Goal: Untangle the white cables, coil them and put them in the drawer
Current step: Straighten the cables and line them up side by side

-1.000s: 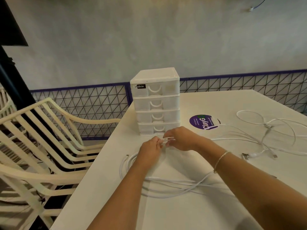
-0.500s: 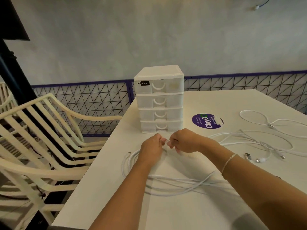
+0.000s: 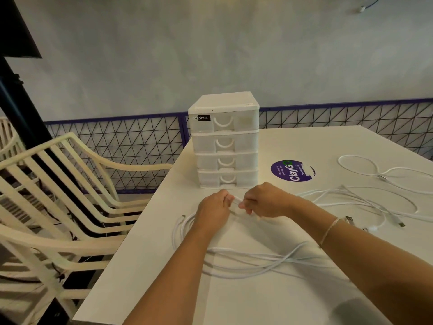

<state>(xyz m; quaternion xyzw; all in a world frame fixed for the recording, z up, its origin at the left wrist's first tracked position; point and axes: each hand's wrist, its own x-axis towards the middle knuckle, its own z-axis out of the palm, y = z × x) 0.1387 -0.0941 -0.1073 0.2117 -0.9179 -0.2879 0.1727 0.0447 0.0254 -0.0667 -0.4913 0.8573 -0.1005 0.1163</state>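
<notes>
Compared with a second ago, both hands are drawn slightly nearer the worktop edge, and the short length of cable between them is pulled a little more taut. The left hand (image 3: 214, 213) is curled round the strands of the coiled cable (image 3: 236, 261); the right hand (image 3: 264, 200) is pinching a short white length at its fingers (image 3: 244, 205), just beside the left. Whether a plug or plain cord is pinched cannot be told.

The coil is spread in loose loops on the worktop (image 3: 234, 301), under and in front of the hands, and is not yet bundled. Judged from this, the end is being worked free or readied for wrapping; the coiling step is under way, nothing stowed.

A second tangle of white cables (image 3: 365, 200) is left lying to the right, well apart from the hands, with metal plugs showing near the right wrist. Another looped cable (image 3: 375, 171) lies further back right. Untangling there is not yet done.

The drawer unit (image 3: 225, 141), four drawers, all shut, is stood just behind the hands near the worktop's left edge. A drawer will have to be opened before stowing.

A round purple sticker (image 3: 290, 171) is stuck on the white worktop beside the unit. Cream slatted chairs (image 3: 70, 195) are set to the left. A purple-framed wire fence (image 3: 117, 146) and a grey wall (image 3: 210, 48) are behind.
</notes>
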